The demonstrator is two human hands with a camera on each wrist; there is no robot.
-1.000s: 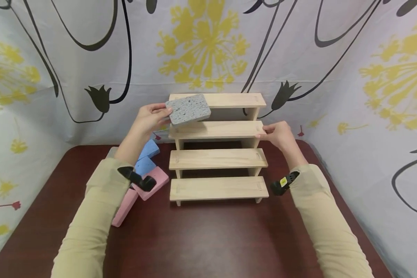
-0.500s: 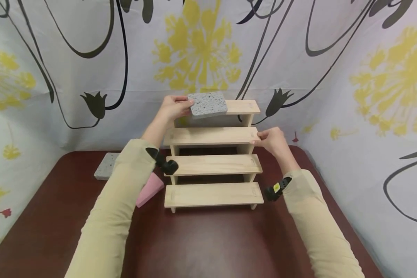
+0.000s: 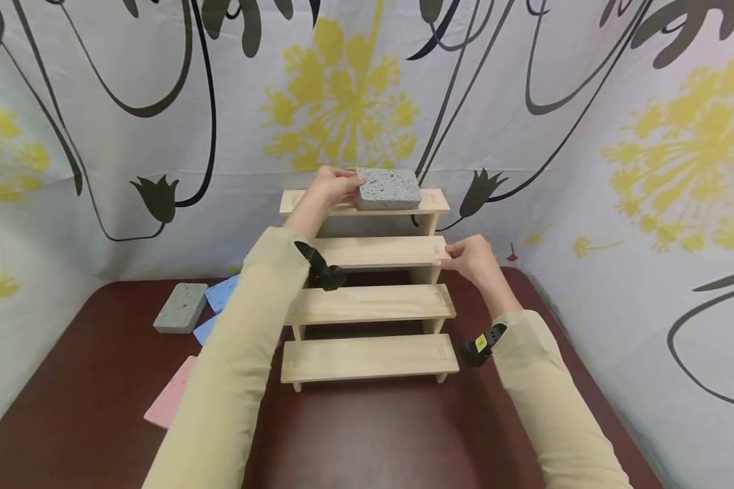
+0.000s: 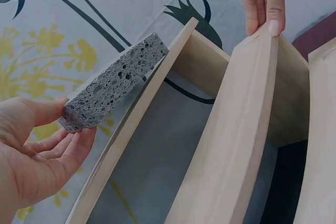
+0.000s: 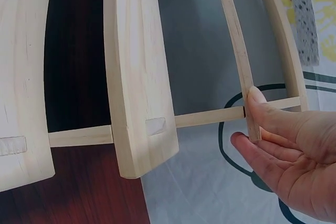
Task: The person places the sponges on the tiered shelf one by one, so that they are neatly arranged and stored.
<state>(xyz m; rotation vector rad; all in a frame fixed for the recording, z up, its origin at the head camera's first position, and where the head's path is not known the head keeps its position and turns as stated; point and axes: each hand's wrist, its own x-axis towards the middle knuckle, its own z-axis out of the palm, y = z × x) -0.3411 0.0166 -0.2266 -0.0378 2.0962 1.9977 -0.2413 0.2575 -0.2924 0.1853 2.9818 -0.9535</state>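
Note:
My left hand (image 3: pixel 336 187) pinches the end of a grey porous sponge (image 3: pixel 389 189) between thumb and fingers. The sponge is over the top step of a four-level-looking wooden stepped rack (image 3: pixel 370 358), towards its right half. Seen from the left wrist, the sponge (image 4: pixel 118 80) is tilted, its far end right at the step's edge. My right hand (image 3: pixel 474 257) grips the right end of the second step from the top, thumb above and fingers beneath, as the right wrist view shows with the right hand (image 5: pixel 294 156) at the board's tip.
Left of the rack, another grey sponge (image 3: pixel 181 308), blue sponges (image 3: pixel 221 293) and a pink sponge (image 3: pixel 172 394) lie on the dark red table (image 3: pixel 355 435). My left sleeve partly covers them. A patterned cloth (image 3: pixel 238 122) hangs behind the rack.
My left hand has carried the grey sponge rightwards from the rack's left side to over the top step. The right hand keeps its grip on the second step. The head view has shifted slightly.

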